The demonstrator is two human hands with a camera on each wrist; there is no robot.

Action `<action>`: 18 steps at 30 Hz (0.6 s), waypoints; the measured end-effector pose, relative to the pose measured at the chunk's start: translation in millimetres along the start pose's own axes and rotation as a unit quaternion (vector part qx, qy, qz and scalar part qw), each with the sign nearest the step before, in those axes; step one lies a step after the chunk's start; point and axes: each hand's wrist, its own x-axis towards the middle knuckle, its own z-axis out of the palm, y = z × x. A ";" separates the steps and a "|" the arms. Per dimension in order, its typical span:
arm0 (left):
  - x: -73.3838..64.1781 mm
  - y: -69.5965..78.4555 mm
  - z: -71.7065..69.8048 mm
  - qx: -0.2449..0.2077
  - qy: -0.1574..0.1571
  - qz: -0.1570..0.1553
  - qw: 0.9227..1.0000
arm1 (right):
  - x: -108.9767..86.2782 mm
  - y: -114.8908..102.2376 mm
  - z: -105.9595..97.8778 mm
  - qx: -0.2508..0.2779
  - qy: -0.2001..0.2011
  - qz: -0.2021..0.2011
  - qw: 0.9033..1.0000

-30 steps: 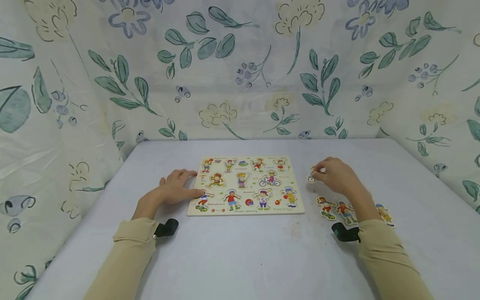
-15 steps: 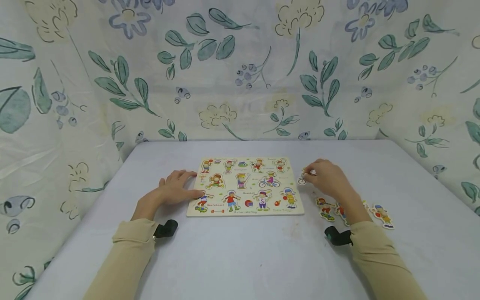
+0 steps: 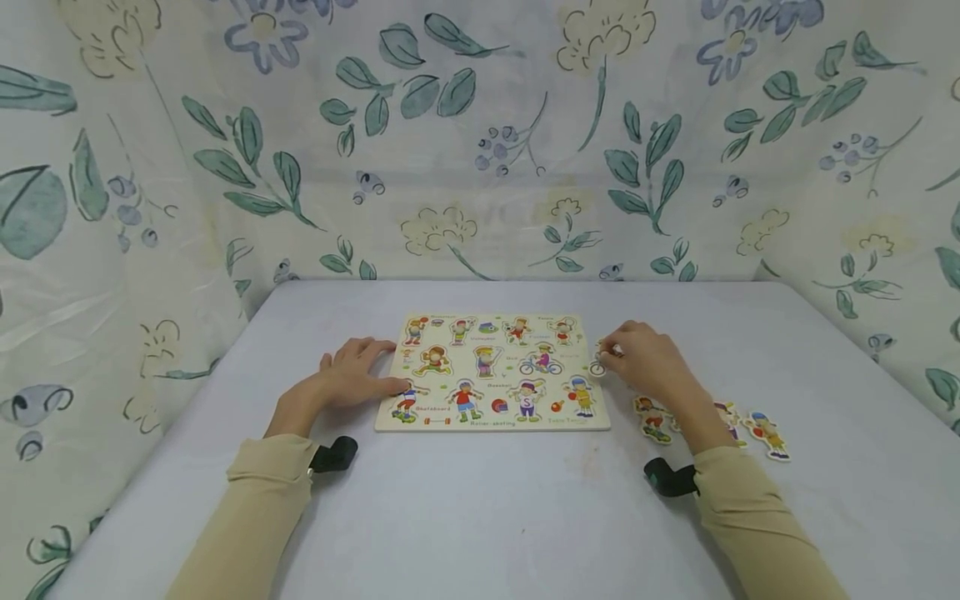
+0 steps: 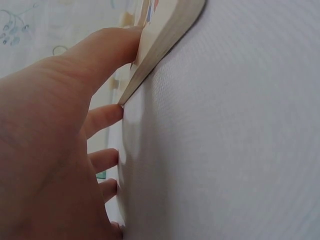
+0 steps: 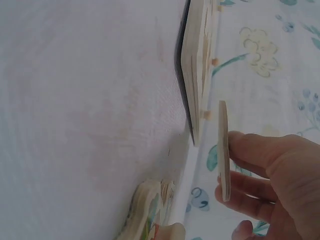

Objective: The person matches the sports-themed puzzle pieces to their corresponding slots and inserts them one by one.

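Observation:
A flat wooden puzzle board [image 3: 453,385] printed with sports figures lies on the table. My left hand [image 3: 348,375] rests at its left edge, thumb on the board's face and the other fingers spread beside it. In the left wrist view the thumb [image 4: 112,47] presses over the board's edge and the fingertips touch the tablecloth. My right hand [image 3: 648,358] pinches a bicycle puzzle piece [image 3: 597,367] between thumb and fingers at the board's right side. The right wrist view shows this piece [image 5: 224,155] edge-on, raised above the table; its printed face is turned away.
Several loose figure pieces lie right of the board, including a skateboarder [image 3: 652,419] and a blue-capped figure [image 3: 767,436]; my right wrist partly covers others. A white cloth covers the table [image 3: 480,508]. Floral fabric [image 3: 480,167] hangs behind and at both sides.
My right hand has moved left with the bicycle piece, from beyond the board to its right edge. The left hand and the board stay where they were.

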 end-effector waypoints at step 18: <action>0.0 -0.4 -1.4 -0.004 0.005 0.007 1.000 | 1.7 -13.9 0.7 0.016 -0.009 -0.034 0.999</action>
